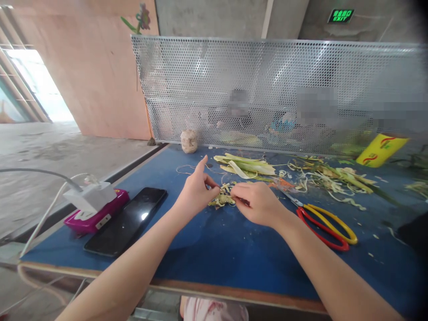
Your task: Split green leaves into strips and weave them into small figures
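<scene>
A small tangle of pale yellow-green plant strips (pixel 222 199) lies between my hands at the middle of the blue table. My left hand (pixel 198 187) is at its left edge, thumb and a bent finger pinched together at the strips, another finger pointing up. From the right, my right hand (pixel 256 201) closes its fingers at the other edge of the strips. What exactly lies within each pinch is too small to make out. Just behind are long flat green-yellow leaves (pixel 249 167). Scissors (pixel 326 223) with one red and one yellow handle rest beside my right forearm.
A phone (pixel 127 220) and a magenta power strip (pixel 96 216) with a white charger (pixel 90 197) occupy the left side. Leaf scraps (pixel 334 178) litter the right. A yellow packet (pixel 381 150) and a whitish roll (pixel 189 141) stand near the perforated metal screen (pixel 207 89); people are behind it.
</scene>
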### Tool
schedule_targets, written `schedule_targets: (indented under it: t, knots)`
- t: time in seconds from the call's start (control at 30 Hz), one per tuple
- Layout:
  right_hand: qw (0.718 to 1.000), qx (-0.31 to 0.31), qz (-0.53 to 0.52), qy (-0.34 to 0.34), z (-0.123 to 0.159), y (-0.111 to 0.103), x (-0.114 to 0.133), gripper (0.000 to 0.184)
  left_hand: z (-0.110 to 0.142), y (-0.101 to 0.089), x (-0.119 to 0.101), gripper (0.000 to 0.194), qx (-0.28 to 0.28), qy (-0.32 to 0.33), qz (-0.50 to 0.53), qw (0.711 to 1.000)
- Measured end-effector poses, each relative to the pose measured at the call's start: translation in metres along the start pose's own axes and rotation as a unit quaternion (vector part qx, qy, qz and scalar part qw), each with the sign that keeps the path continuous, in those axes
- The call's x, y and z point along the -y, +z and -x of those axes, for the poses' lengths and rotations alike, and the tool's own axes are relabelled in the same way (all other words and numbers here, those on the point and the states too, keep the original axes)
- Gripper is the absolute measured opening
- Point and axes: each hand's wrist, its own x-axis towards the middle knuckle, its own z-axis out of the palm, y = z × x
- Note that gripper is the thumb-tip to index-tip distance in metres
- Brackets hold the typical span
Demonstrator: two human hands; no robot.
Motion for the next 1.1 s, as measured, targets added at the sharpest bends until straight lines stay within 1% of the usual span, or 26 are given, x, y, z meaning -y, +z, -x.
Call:
schedule_targets:
  t: [0.07, 0.17, 0.27, 0.33, 0.43, 0.53, 0.63, 0.7, 0.8, 0.87, 0.93, 1.0, 1.1]
  knots:
    - [1.000, 0.004, -0.011, 0.018, 0.001, 0.001, -0.003, 0.014, -0.001, 0.000, -0.001, 0.079, 0.006, 0.015, -0.004, 1.000]
    - [0.999, 0.010, 0.002, 0.042, 0.002, 0.003, -0.008, 0.013, -0.001, 0.000, -0.001, 0.073, 0.016, 0.047, 0.006, 0.999]
    - [0.999, 0.000, 0.013, 0.052, 0.003, 0.004, -0.012, 0.016, 0.000, 0.001, -0.001, 0.075, 0.028, 0.073, 0.016, 0.997]
    - [0.998, -0.011, 0.014, 0.053, 0.003, 0.003, -0.014, 0.018, 0.001, 0.001, -0.002, 0.075, 0.052, 0.082, 0.022, 0.995]
    - [0.998, -0.026, 0.014, 0.059, 0.003, 0.000, -0.013, 0.018, 0.002, -0.001, -0.006, 0.064, 0.103, 0.082, 0.020, 0.991]
    - [0.996, -0.041, -0.016, 0.078, 0.003, -0.002, -0.011, 0.017, 0.002, -0.003, -0.011, 0.056, 0.113, 0.074, 0.007, 0.991]
    - [0.986, -0.041, -0.104, 0.126, 0.002, -0.001, -0.011, 0.012, 0.003, -0.005, -0.014, 0.058, 0.094, 0.093, -0.026, 0.991]
    - [0.965, -0.027, -0.197, 0.171, 0.001, 0.002, -0.013, 0.008, 0.004, -0.005, -0.014, 0.059, 0.082, 0.122, -0.051, 0.988]
    - [0.918, 0.018, -0.332, 0.216, 0.000, 0.007, -0.015, 0.024, 0.006, -0.004, -0.013, 0.060, 0.064, 0.167, -0.067, 0.982]
    - [0.890, 0.047, -0.395, 0.221, -0.001, 0.010, -0.016, 0.031, 0.007, -0.003, -0.011, 0.060, 0.059, 0.192, -0.077, 0.977]
    - [0.859, 0.063, -0.457, 0.222, -0.001, 0.011, -0.016, 0.036, 0.007, -0.002, -0.009, 0.059, 0.063, 0.216, -0.088, 0.970]
    - [0.822, 0.077, -0.514, 0.231, -0.002, 0.012, -0.016, 0.037, 0.008, -0.001, -0.007, 0.059, 0.072, 0.238, -0.094, 0.964]
    - [0.772, 0.121, -0.568, 0.259, -0.001, 0.012, -0.018, 0.035, 0.008, -0.001, -0.005, 0.059, 0.074, 0.259, -0.097, 0.958]
